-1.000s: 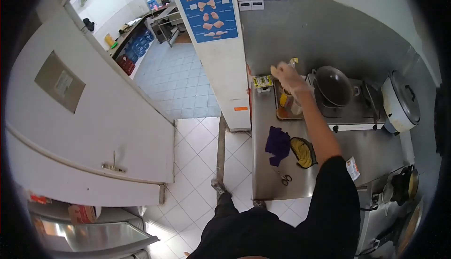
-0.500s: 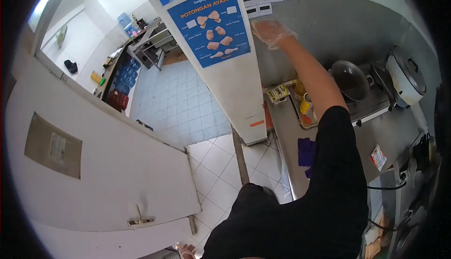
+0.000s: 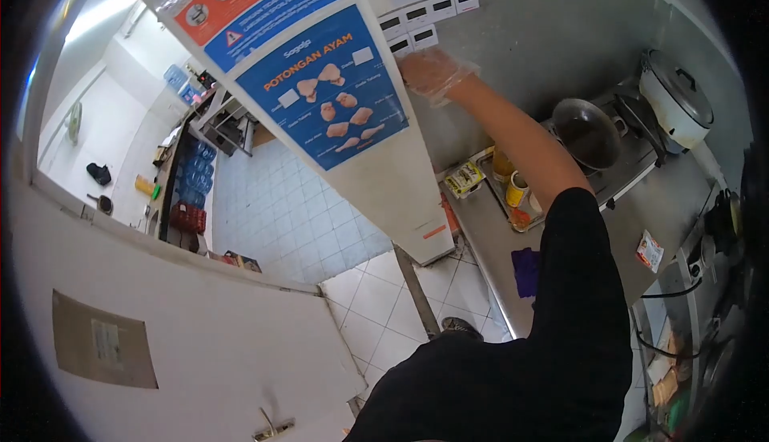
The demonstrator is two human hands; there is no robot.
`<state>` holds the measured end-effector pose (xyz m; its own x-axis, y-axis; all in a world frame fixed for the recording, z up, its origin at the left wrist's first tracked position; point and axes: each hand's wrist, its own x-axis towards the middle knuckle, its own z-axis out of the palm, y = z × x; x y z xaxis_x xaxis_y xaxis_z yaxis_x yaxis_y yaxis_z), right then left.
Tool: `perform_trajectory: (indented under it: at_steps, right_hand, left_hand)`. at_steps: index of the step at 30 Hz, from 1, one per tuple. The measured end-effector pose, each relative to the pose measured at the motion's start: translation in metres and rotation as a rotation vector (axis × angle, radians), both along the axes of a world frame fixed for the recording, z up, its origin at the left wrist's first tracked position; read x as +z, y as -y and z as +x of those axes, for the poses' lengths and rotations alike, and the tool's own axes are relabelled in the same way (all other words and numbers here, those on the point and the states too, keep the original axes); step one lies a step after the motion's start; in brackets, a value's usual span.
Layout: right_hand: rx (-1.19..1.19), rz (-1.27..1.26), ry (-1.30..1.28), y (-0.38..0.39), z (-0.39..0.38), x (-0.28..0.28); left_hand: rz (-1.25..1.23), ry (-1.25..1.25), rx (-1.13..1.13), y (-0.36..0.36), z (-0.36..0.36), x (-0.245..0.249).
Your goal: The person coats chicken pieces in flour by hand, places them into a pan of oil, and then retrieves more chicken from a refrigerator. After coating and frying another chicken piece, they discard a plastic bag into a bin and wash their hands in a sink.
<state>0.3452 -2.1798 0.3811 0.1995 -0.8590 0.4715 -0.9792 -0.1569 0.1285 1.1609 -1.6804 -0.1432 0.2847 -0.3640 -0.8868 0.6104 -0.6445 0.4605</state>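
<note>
My right hand [image 3: 436,73], in a clear plastic glove, reaches up to the wall beside the pillar. It is right below several small white digital timers [image 3: 424,36] mounted in two rows, and overlaps the edge of the lower ones. Its fingers are turned away and mostly hidden, so I cannot tell how they are bent. Left of the hand, a blue poster [image 3: 332,93] of chicken cuts is fixed to the white pillar [image 3: 368,193]. My left hand is out of sight.
Under my arm, a steel counter [image 3: 489,234] holds a tray with a yellow can [image 3: 517,189], a yellow pack [image 3: 464,179] and a purple cloth [image 3: 525,272]. A wok [image 3: 589,133] and a large lidded pot [image 3: 679,93] stand further right. A white door [image 3: 216,338] is at left.
The view has swung, shifting the pillar and door left and down. My right hand remains raised, now closer to the lower timers. My left hand has dropped out of view at the bottom.
</note>
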Motion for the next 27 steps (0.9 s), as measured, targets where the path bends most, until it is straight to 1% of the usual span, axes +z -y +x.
perform_trajectory:
  at_steps: [1,3,6,10,12,15,16,18,19,21,22,24,27]
  right_hand:
    - [-0.008,0.004,0.001,-0.001,-0.001,0.0]
    - [0.161,-0.178,0.03,-0.004,-0.001,-0.003]
    - [0.105,-0.22,0.013,-0.002,0.001,-0.005]
    - [0.103,-0.268,-0.035,0.001,0.001,-0.007]
    - [0.249,-0.453,0.005,0.004,-0.002,-0.01]
    - [0.275,-0.478,-0.007,0.013,-0.007,-0.018]
    - [0.273,-0.477,-0.003,0.011,-0.005,-0.017]
    - [0.159,-0.302,0.045,0.004,-0.003,-0.014]
    - [0.162,-0.301,0.045,0.002,-0.001,-0.012]
    - [0.14,-0.283,0.097,-0.005,0.0,-0.013]
    - [0.142,-0.278,0.1,-0.009,0.0,-0.013]
    - [0.049,-0.15,0.066,-0.014,0.0,-0.012]
    - [-0.009,-0.075,0.029,-0.014,-0.005,-0.019]
  left_hand:
    - [0.013,0.004,-0.007,0.007,-0.004,-0.001]
    - [0.036,0.011,-0.026,0.022,-0.008,0.0]
    - [0.056,0.025,-0.056,0.043,-0.008,0.004]
    - [0.061,0.048,-0.091,0.061,0.0,0.012]
    - [0.058,0.052,-0.099,0.069,0.003,0.015]
    - [0.057,0.054,-0.114,0.075,0.009,0.014]
    - [0.053,0.05,-0.123,0.078,0.01,0.015]
    - [0.037,0.024,-0.134,0.082,0.011,0.018]
    - [0.037,0.024,-0.131,0.08,0.011,0.017]
    - [-0.044,-0.025,-0.154,0.065,0.012,0.021]
    - [0.022,0.001,-0.113,0.062,0.006,0.024]
    - [0.152,0.053,-0.022,0.052,0.0,0.023]
    - [0.146,0.047,-0.002,0.041,-0.011,0.026]
